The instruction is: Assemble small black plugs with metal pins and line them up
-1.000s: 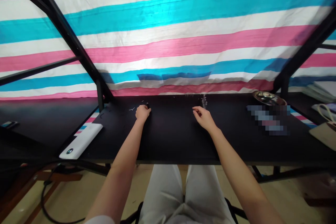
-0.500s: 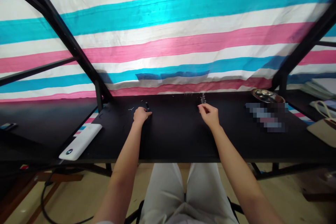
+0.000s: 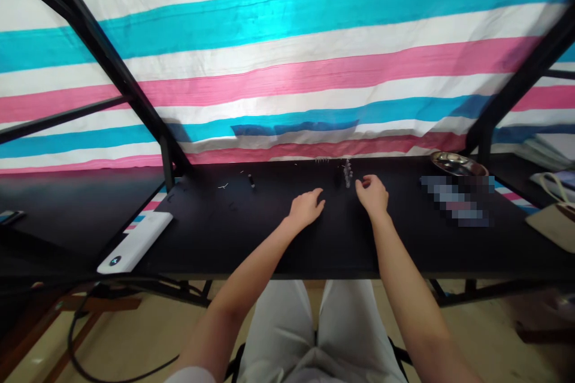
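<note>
My left hand is over the middle of the black table, thumb and fingers apart and nothing in them. To its right is my right hand, loosely curved with a gap between thumb and fingers; I see nothing held. Just left of its fingertips lies a line of small greyish, clear-looking pieces, too small to name. A short black cylinder with light ends lies on the far left part of the table, apart from both hands.
Thin white scraps lie left of the cylinder. Small pieces form a row at the back edge. A white power bank sits at the left edge. At right are a shiny metal dish and a blurred-out item. Striped sheeting hangs behind.
My left hand has left the black cylinder, which stays on the table, and has moved right. My right hand has drawn slightly right, away from the small clear pieces, its fingers loosening.
</note>
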A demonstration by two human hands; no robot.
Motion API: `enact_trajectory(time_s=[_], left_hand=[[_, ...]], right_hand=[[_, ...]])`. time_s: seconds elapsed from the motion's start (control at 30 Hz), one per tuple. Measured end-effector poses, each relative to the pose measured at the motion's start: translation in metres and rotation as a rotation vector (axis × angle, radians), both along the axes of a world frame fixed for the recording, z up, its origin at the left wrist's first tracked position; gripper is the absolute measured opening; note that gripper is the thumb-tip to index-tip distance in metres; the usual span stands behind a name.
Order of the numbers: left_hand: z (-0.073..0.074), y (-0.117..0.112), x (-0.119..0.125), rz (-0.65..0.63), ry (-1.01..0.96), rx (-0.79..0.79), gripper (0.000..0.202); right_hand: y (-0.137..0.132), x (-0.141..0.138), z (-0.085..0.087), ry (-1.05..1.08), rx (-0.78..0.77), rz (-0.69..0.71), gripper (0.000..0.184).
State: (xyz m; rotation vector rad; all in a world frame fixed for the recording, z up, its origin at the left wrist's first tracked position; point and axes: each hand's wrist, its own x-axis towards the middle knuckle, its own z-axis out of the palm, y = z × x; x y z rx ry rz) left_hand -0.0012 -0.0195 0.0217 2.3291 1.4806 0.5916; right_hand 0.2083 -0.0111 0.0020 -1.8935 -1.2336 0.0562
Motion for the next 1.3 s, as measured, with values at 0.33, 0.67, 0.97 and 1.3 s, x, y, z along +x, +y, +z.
enact_trajectory(time_s=[0.33,0.67,0.97,1.3], left_hand=[[-0.013,0.034,0.06,-0.119,0.052,0.088,0.055],[-0.021,0.036,0.056,-0.072,0.041,0.182,0.025],[-0.026,0.037,0.051,-0.009,-0.126,0.184,0.018],[-0.029,0.035,0.046,0.042,-0.524,0.143,0.015]], right_hand=[[0.012,-0.005,-0.026,-0.211,-0.109,0.084,0.023],[0.017,-0.008,-0.025,-0.247,-0.13,0.102,0.022],[0.019,-0.012,-0.019,-0.256,-0.23,0.102,0.023],[0.02,-0.01,-0.018,-0.241,-0.205,0.169,0.015]])
